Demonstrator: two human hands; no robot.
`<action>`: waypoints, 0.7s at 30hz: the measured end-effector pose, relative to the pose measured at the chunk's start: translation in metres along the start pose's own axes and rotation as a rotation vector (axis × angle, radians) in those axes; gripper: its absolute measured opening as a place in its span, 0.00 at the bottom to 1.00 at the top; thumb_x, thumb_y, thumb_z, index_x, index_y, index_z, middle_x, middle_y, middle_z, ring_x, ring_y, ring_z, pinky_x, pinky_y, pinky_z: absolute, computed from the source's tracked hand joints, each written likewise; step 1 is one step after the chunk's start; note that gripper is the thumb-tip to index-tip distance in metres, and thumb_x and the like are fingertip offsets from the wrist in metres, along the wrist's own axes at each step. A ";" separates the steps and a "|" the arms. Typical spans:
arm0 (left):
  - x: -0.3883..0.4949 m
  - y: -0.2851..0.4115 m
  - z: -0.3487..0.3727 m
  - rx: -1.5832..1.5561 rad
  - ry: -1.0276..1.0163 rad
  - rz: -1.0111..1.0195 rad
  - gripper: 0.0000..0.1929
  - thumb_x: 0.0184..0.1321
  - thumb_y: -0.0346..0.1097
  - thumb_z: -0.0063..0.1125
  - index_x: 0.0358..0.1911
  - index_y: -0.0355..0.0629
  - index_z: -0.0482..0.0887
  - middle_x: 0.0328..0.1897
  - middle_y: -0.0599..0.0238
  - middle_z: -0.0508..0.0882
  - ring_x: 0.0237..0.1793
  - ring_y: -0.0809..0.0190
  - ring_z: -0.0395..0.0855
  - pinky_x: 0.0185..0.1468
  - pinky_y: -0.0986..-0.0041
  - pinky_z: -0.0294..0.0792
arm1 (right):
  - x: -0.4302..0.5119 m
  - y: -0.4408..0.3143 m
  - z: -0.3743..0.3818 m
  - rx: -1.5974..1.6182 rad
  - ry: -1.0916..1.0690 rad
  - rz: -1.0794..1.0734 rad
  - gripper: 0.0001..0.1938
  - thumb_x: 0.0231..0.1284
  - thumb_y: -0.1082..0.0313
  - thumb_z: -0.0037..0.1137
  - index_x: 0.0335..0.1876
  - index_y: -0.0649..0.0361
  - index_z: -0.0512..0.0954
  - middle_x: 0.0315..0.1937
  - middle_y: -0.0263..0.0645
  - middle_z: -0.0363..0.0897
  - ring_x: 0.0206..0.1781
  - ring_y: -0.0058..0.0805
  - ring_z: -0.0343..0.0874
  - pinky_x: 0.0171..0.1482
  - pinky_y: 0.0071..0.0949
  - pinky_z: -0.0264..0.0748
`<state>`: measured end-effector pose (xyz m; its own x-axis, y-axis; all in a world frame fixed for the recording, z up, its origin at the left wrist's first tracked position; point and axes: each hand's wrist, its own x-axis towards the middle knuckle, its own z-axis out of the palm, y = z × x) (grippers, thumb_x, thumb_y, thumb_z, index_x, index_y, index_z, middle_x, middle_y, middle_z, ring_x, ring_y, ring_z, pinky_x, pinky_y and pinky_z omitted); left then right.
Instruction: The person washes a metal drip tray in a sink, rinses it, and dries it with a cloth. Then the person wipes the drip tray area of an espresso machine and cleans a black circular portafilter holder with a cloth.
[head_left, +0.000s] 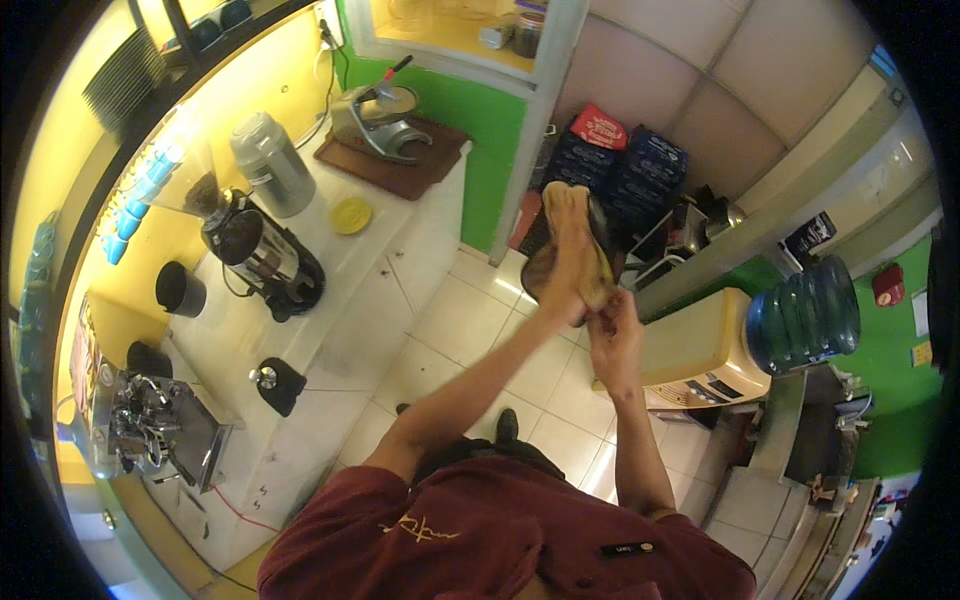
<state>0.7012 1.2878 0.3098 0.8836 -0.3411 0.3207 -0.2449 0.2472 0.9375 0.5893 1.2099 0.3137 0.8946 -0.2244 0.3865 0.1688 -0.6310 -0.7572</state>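
Note:
Both arms reach out in front of my dark red shirt, over the tiled floor. My left hand (571, 251) is blurred and lies along a tan cloth (566, 196), against a dark, rounded object (537, 274) that looks like a container. The hand and cloth hide much of that object, so its kind cannot be told. Close beside its lower right edge, my right hand (616, 330) has its fingers bent together at the yellowish lower end of the cloth. Blur hides the exact finger contacts.
On the left counter (337, 322) stand a coffee grinder (262, 251), an espresso machine (161, 431), a black tamper mat (281, 386), a grey thermal jug (274, 165) and a cup sealing machine (382, 116). Dark packages (645, 169) are stacked ahead. At right is a water dispenser (697, 345).

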 end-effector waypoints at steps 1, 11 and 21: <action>-0.012 0.002 0.020 0.083 0.070 0.157 0.34 0.78 0.45 0.39 0.81 0.41 0.45 0.85 0.44 0.43 0.84 0.39 0.35 0.83 0.54 0.30 | 0.002 0.009 -0.015 -0.018 0.019 -0.096 0.17 0.67 0.76 0.60 0.58 0.66 0.72 0.43 0.50 0.85 0.47 0.36 0.87 0.46 0.30 0.80; -0.053 -0.041 0.083 0.194 0.003 0.287 0.38 0.74 0.43 0.46 0.79 0.32 0.44 0.84 0.38 0.42 0.84 0.37 0.36 0.83 0.53 0.33 | -0.037 0.038 -0.077 0.544 0.035 0.155 0.14 0.72 0.77 0.54 0.60 0.63 0.69 0.46 0.36 0.82 0.47 0.18 0.79 0.50 0.19 0.74; -0.074 -0.027 0.089 0.365 0.073 -0.012 0.35 0.76 0.41 0.37 0.79 0.29 0.41 0.82 0.32 0.45 0.83 0.37 0.42 0.83 0.56 0.41 | -0.062 0.039 -0.095 0.669 0.035 0.069 0.12 0.72 0.78 0.53 0.57 0.63 0.68 0.48 0.37 0.81 0.48 0.19 0.79 0.51 0.18 0.71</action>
<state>0.6070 1.2252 0.2730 0.9103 -0.2731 0.3112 -0.3487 -0.1004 0.9318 0.5010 1.1288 0.3097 0.9006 -0.2788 0.3336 0.3415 -0.0211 -0.9396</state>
